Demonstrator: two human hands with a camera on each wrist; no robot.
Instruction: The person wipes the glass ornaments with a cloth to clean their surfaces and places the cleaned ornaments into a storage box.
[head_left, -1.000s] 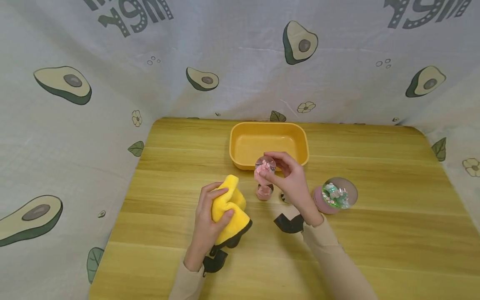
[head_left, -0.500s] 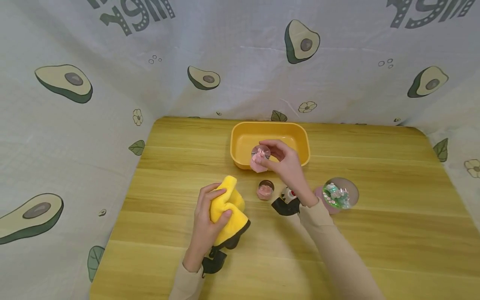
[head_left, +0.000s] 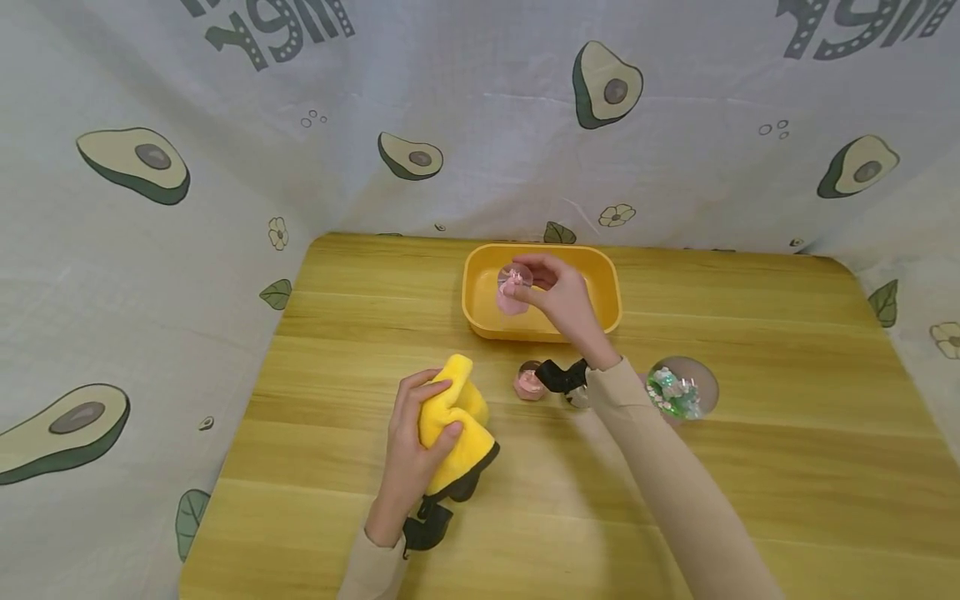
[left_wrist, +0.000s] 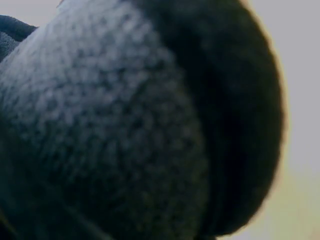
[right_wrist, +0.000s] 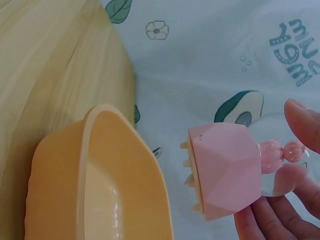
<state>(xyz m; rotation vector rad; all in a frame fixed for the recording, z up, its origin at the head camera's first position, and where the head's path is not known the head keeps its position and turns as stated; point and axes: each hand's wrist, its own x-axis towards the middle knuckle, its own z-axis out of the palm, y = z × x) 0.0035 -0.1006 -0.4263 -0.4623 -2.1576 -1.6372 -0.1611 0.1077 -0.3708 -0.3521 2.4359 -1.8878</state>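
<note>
My right hand (head_left: pixel 558 293) grips a small snow globe (right_wrist: pixel 227 167) by its clear ball, over the yellow basin (head_left: pixel 480 321). Its faceted pink base has short pegs underneath, and a pink figure sits inside the ball. In the right wrist view the base hangs beside the basin's rim. My left hand (head_left: pixel 411 446) holds a bunched yellow cloth (head_left: pixel 468 446) with a dark edge over the table, left of centre. Close up, the cloth's dark grey side (left_wrist: pixel 115 120) fills most of the left wrist view and hides the fingers there.
A smaller pink globe (head_left: pixel 529 381) stands on the wooden table (head_left: pixel 360 308) in front of the basin. Next to it, a small round object (head_left: pixel 577 398) is partly hidden by the right wrist's black strap. A larger snow globe (head_left: pixel 682 388) stands right of my right forearm.
My right hand has carried the pink snow globe away from me, from the basin's near edge to over its inside. My left hand and the cloth have hardly moved.
</note>
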